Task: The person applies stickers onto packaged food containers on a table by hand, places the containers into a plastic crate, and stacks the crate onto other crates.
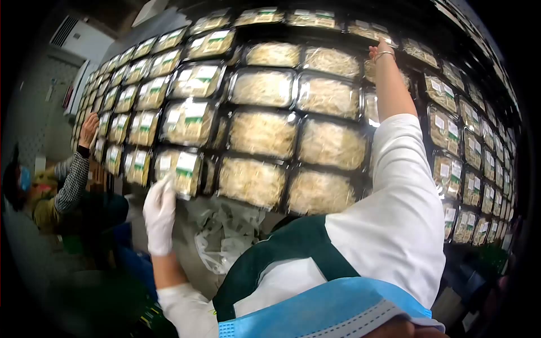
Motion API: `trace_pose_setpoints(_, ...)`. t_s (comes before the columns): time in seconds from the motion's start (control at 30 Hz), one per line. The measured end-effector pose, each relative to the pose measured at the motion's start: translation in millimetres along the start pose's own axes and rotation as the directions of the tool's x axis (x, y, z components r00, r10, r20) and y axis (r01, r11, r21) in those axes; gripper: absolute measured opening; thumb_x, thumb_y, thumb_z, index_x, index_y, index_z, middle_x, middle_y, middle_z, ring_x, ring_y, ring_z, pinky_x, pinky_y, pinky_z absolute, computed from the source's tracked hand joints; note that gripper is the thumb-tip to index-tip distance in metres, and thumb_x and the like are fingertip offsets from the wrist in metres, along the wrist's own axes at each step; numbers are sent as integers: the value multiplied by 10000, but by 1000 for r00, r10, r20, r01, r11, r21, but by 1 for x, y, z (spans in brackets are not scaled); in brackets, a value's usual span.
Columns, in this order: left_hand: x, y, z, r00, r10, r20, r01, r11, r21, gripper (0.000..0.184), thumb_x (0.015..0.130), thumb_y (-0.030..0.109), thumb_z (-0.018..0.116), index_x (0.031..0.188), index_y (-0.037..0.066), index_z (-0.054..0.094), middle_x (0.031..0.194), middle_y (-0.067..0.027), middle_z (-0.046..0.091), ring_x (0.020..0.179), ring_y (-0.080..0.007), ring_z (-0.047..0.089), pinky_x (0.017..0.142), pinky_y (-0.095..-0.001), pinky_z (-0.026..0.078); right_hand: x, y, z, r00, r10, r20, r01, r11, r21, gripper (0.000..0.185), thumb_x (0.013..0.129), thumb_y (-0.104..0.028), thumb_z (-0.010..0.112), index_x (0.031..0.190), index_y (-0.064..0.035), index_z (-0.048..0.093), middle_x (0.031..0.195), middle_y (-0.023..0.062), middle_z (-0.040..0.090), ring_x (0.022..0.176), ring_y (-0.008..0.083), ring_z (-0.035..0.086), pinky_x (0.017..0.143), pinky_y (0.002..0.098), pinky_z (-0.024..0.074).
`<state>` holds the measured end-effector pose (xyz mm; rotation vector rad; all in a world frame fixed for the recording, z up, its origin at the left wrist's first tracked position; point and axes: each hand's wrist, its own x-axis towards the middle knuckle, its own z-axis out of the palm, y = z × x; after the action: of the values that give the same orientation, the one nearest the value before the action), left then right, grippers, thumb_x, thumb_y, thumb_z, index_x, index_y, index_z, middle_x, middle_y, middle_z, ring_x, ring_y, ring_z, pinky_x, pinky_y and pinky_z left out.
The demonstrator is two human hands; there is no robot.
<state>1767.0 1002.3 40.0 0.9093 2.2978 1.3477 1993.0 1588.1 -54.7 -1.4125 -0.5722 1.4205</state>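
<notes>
My left hand (160,213), in a white glove, is at the near left corner of a labelled clear-lidded tray (181,169). Its fingers are pressed together, and what they pinch, if anything, is hidden. Stretched far across the rows, my bare right hand (381,49) has a bracelet at the wrist. The fingers are bent at the near edge of a far tray (366,29); their grip is too small to make out. Between my hands stand unlabelled trays (263,132) of pale, shredded-looking food under shiny film. My right forearm hides part of one column.
More labelled trays (151,93) run in tight rows to the left, and others (445,129) to the right. A person in a checked sleeve (73,179) reaches over the left rows. Clear plastic bags (225,228) hang or lie below the near edge.
</notes>
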Motion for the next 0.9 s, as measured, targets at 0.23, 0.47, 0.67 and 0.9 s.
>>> trace_pose_setpoints(0.23, 239, 86, 250, 794, -176, 581, 273, 959, -83, 416, 824, 462, 472, 843, 55, 559, 906, -94, 588, 854, -162, 571, 815, -310, 432, 3, -17, -4, 973, -227, 35, 227, 974, 25, 189, 796, -148, 551, 754, 30, 502, 674, 132, 614, 429, 114, 489, 348, 239, 346)
trace_pose_setpoints(0.47, 320, 104, 383, 833, -136, 536, 451, 728, -516, 524, 858, 445, 400, 1136, 1, 402, 1022, -212, 536, 852, -285, 583, 742, -334, 478, -96, -59, -117, 871, -249, 423, 355, 915, -191, 165, 774, -145, 556, 710, -18, 471, 566, 89, 542, 402, 117, 446, 387, 211, 345)
trace_pose_setpoints(0.67, 308, 105, 396, 925, -79, 371, 365, 451, -814, 275, 821, 193, 488, 916, -65, 494, 707, -196, 589, 495, -266, 593, 386, -260, 475, -165, 0, -177, 826, 286, 486, -105, 925, -365, 256, 825, -246, 534, 785, 4, 497, 667, 95, 587, 544, 151, 597, 403, 186, 402)
trace_pose_setpoints(0.9, 219, 55, 266, 934, -76, 350, 331, 557, -762, 291, 855, 263, 476, 1028, 30, 488, 917, -112, 573, 769, -206, 548, 683, -335, 464, -86, -76, -165, 721, 189, 667, 693, -207, -691, 408, 773, -417, 551, 874, -26, 609, 809, 142, 622, 736, 272, 589, 696, 348, 463)
